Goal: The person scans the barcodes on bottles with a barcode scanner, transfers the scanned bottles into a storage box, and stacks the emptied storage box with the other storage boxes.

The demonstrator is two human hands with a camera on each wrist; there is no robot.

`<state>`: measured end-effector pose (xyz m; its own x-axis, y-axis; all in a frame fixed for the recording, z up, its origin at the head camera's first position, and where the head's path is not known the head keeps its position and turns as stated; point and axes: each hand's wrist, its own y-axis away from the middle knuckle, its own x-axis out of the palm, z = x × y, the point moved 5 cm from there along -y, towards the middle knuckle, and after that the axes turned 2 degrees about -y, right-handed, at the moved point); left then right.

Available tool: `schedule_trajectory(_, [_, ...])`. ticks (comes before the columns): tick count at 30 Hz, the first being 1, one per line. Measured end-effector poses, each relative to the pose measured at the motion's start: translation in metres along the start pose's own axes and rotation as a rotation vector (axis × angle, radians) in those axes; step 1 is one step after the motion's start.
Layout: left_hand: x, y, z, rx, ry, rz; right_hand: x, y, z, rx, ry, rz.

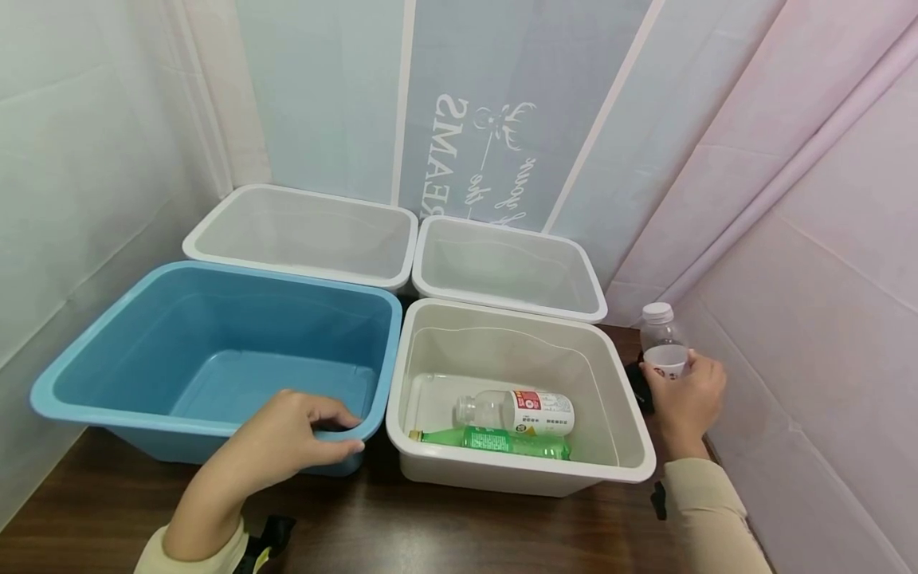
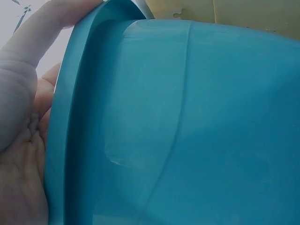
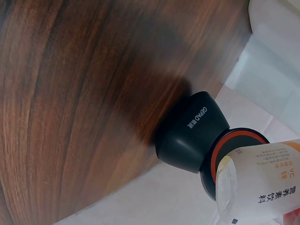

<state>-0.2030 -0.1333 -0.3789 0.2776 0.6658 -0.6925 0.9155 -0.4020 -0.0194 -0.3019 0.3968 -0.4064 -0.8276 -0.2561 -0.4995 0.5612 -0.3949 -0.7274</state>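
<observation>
My left hand [image 1: 287, 438] grips the rim of a blue plastic tub [image 1: 215, 430] at its front right corner, thumb outside. The left wrist view shows the tub's wall [image 2: 187, 122] filling most of the picture, with part of the hand [image 2: 21, 108] at the rim. On the far right, my right hand [image 1: 688, 399] holds a clear plastic bottle [image 1: 661, 331] upright by its lower half; it has a white cap and white label. Up close, the bottle's label [image 3: 265, 180] carries printed characters. Beside it stands a black object [image 3: 192, 133] marked GEPAD, with an orange ring.
A beige tub [image 1: 519, 485] contains a clear labelled bottle [image 1: 541, 410] and a green bottle [image 1: 502, 441], both lying down. Behind are a white tub [image 1: 301, 194] and a smaller white tub [image 1: 509, 227]. Fabric walls [image 1: 817, 319] enclose the brown wooden table [image 1: 402, 534].
</observation>
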Motion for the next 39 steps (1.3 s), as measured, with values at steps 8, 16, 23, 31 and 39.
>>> schedule_trajectory(8, [0.001,0.0,0.0,-0.006,0.005,0.007,0.0,0.007,-0.003,0.021,0.006,0.018])
schedule_trajectory(16, [0.001,-0.001,-0.001,-0.014,-0.006,0.007,0.001,0.015,-0.006,0.069,0.014,0.025])
schedule_trajectory(23, [0.001,0.0,0.0,-0.024,-0.005,0.004,0.001,0.015,-0.004,0.075,0.001,-0.026])
schedule_trajectory(31, [0.001,0.0,-0.001,-0.005,-0.01,0.001,-0.001,0.008,-0.005,0.11,-0.001,-0.086])
schedule_trajectory(39, [-0.001,-0.001,-0.002,-0.014,-0.013,-0.003,-0.003,0.004,-0.004,0.184,-0.032,-0.127])
